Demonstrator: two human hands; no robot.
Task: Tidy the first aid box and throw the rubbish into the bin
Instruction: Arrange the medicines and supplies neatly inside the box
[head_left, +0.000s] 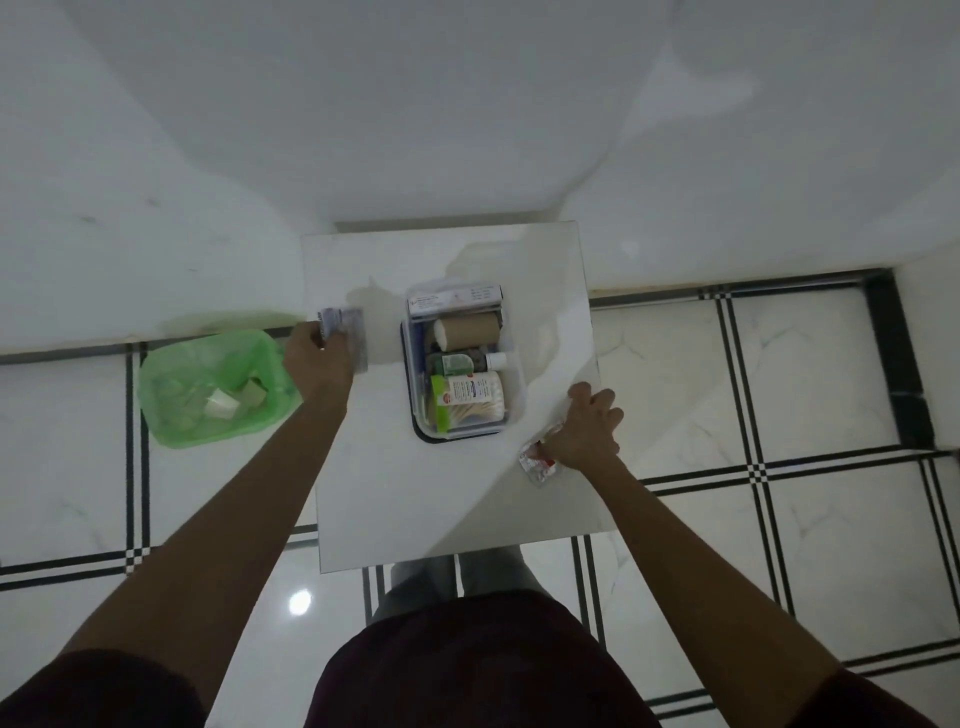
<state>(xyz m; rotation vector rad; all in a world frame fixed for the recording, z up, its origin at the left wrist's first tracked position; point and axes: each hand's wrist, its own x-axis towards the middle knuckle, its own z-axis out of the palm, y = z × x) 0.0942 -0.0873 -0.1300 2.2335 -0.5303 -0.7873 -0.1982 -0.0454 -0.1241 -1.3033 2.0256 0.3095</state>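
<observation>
My left hand (317, 358) grips a silvery foil blister strip (340, 325) just right of the green-lined bin (213, 387) (nearer this arm). My right hand (589, 426) pinches a crumpled clear red-printed wrapper (537, 462) at the white counter (452, 493) edge, far from it.

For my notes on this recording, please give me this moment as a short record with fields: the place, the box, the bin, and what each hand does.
surface: small white table on a tiled floor
box: clear first aid box on the table, open, holding a brown bandage roll, small bottles and a pack of cotton swabs
bin: green bin on the floor left of the table, some rubbish inside
left hand: holds a silvery blister strip at the table's left edge
right hand: holds a crumpled clear wrapper at the table's right edge
</observation>
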